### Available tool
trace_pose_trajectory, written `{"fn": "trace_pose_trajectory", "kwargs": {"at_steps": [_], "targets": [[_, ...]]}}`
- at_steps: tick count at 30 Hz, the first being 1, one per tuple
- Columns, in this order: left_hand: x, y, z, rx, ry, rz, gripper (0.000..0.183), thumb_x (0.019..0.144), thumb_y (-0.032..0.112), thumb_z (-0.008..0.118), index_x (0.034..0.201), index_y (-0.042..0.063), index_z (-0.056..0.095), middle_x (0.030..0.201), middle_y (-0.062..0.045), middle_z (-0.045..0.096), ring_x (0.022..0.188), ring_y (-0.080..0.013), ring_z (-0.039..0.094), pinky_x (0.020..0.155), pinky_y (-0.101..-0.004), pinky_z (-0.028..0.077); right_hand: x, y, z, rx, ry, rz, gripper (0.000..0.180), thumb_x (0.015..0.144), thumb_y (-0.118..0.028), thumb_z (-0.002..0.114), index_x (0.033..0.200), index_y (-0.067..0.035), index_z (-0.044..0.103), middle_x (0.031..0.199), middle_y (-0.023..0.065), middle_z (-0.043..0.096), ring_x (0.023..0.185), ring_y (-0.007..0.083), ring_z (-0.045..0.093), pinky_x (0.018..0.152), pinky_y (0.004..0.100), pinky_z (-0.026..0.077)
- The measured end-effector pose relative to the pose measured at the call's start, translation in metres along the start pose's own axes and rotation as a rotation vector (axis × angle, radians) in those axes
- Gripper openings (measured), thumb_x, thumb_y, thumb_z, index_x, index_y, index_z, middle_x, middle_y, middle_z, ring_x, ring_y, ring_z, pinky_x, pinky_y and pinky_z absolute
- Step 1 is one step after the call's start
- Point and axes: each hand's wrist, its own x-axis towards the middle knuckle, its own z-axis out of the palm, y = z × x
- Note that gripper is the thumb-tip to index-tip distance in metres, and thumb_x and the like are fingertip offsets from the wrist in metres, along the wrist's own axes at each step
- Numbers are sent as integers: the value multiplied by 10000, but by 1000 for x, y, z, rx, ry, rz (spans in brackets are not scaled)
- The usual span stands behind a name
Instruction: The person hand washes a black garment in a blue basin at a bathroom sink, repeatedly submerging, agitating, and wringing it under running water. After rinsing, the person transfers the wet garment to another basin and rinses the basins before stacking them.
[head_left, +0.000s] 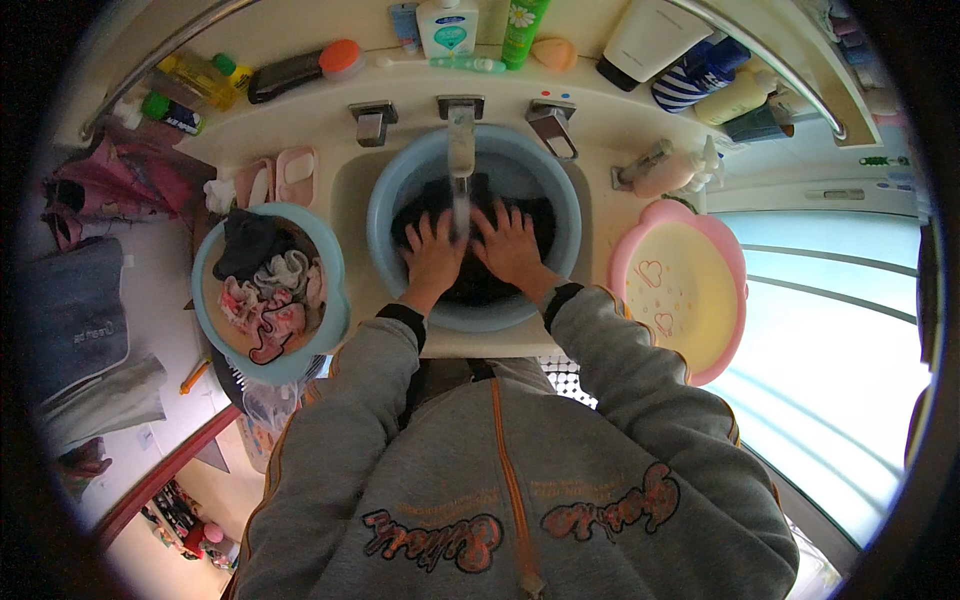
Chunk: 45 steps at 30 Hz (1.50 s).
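A blue plastic basin (381, 277) sits in the sink under a metal faucet (461, 135), whose water runs down into it. Dark, wet-looking cloth (480, 281) fills much of the basin. My left hand (433, 255) lies palm down on the cloth's left part, fingers spread. Beside it, just right of the stream, my right hand (510, 244) also presses flat on the cloth with fingers apart. The fingertips of both hands come close to the falling water. Neither hand is closed around anything.
Left of the sink, a light-blue basin (337, 300) holds socks and small cloths. On the right stands a pink-rimmed yellow basin (694, 300). Lever handles (555, 124) flank the faucet. Bottles and tubes (450, 30) line the back ledge; a pump bottle (667, 172) is at right.
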Motion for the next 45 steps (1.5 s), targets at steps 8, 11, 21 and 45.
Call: {"fn": "trace_pose_trajectory", "kwargs": {"at_steps": [8,11,21,45], "targets": [[34,-2,-12,214,-88,31,590,822,211,570,1322,100,278,1223,-201,346,1108,-443,352,750,-618,408,24,10,14,125,17,45,550,827,-350,536,1321,-177,367,1170,243,445,1022,413,445,880,574,341],[45,-7,0,231,-78,-29,554,829,189,552,1323,171,302,1203,-172,356,1084,-422,364,801,-609,375,35,13,16,158,-63,56,543,840,-356,520,1325,-173,358,1150,248,458,1041,414,447,876,600,336],[87,-35,24,-91,-276,-193,452,913,342,413,1317,150,346,1303,-204,337,1185,-467,315,896,-638,299,58,31,33,308,-346,185,725,849,-556,433,1389,-112,241,1300,289,376,1172,524,338,953,659,226],[-3,-12,-62,-626,397,275,618,603,89,713,1155,104,436,1214,-200,340,1162,-400,303,965,-449,307,21,-31,-62,198,-44,387,518,725,-535,618,640,-25,658,1085,182,540,1030,360,469,838,404,413]]}}
